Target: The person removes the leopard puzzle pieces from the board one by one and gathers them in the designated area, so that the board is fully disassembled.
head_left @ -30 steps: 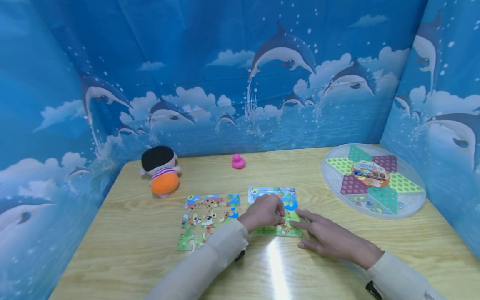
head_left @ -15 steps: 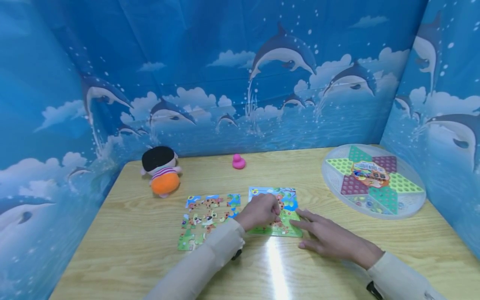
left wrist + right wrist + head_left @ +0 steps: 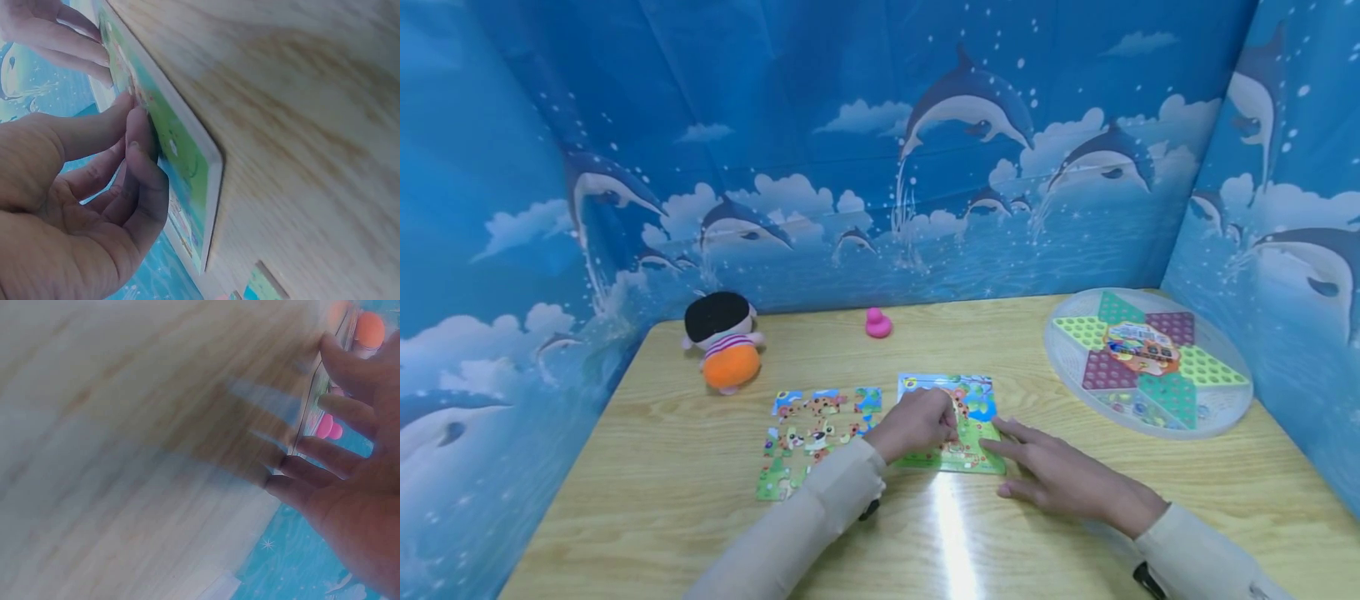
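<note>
A picture puzzle board [image 3: 983, 408] with a green and blue print lies flat at the middle of the table. Over it my left hand [image 3: 917, 423] bends down, thumb and forefinger meeting at the surface. In the left wrist view, these fingertips pinch what looks like a puzzle piece; they hide most of it. My right hand [image 3: 1060, 479] lies by the board's right edge, with spread, fairly straight fingers touching its side. Left of the board, several loose puzzle pieces [image 3: 771, 481] lie in a rough square with gaps, partly covered by my left sleeve.
A doll [image 3: 732, 367] with an orange bottom lies at the back left. Behind the board sits a pink rubber duck [image 3: 877, 323]. At the right is a round Chinese checkers board [image 3: 1213, 400]. Dolphin-print curtains [image 3: 850, 208] enclose the back and sides of the table [image 3: 625, 517].
My left hand has shifted slightly left across the board, uncovering a little more of its print. The right hand and the loose pieces have stayed in place.
</note>
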Motion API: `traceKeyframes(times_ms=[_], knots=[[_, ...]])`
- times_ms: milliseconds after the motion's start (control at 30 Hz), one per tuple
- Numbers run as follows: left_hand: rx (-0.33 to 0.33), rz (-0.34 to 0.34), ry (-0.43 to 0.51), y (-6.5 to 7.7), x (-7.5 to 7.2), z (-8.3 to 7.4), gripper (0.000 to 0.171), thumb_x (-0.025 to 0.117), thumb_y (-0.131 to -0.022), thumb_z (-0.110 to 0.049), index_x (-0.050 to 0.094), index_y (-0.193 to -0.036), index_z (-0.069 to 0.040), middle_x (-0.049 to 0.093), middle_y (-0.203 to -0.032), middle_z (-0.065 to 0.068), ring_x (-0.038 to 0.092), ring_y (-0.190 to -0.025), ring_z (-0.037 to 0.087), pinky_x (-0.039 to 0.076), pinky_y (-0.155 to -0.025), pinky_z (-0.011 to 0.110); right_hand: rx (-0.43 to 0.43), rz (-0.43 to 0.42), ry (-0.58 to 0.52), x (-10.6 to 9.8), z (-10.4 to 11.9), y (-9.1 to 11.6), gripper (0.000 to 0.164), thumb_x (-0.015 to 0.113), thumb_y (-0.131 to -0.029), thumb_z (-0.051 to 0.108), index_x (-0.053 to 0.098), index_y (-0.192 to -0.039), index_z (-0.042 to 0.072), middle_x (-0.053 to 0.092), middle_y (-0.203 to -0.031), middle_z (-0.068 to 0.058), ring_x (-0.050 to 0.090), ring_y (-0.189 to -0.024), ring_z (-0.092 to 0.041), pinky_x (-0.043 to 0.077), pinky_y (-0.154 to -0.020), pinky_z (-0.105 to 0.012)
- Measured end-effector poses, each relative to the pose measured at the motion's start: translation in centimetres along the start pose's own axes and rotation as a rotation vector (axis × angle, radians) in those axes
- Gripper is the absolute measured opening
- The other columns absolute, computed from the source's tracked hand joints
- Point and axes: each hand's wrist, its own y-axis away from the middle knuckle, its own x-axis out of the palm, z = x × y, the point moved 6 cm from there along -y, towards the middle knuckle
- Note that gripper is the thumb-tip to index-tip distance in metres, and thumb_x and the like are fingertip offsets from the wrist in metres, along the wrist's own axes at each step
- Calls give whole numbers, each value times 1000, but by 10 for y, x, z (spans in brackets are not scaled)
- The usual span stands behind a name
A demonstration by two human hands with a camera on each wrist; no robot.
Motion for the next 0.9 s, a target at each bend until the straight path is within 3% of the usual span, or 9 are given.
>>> traceKeyframes(times_ms=[200, 500, 900], knots=[[0, -35, -43, 0, -3, -2, 18, 82, -85, -14, 71, -98, -11, 66, -86, -7, 58, -72, 7, 52, -71, 22, 4, 5, 3, 0, -1, 0, 57, 71, -95, 30, 55, -143, 4, 38, -154, -29, 39, -139, -48, 41, -105, -61], [30, -37, -28, -4, 0, -2, 9, 82, -85, -10, 73, -87, -11, 66, -85, -7, 57, -69, 7, 50, -64, 20, 6, 10, -2, 2, -2, -1, 57, 71, -95, 31, 55, -143, 4, 37, -154, -29, 38, -140, -48, 40, -106, -61], [12, -8, -85, -6, 3, -4, 4, 79, -88, -11, 75, -89, -10, 65, -91, -5, 55, -74, 8, 50, -66, 21, 25, 9, 14, 1, -1, -1, 56, 71, -95, 31, 57, -140, 0, 38, -154, -29, 38, -140, -48, 40, -106, -59]])
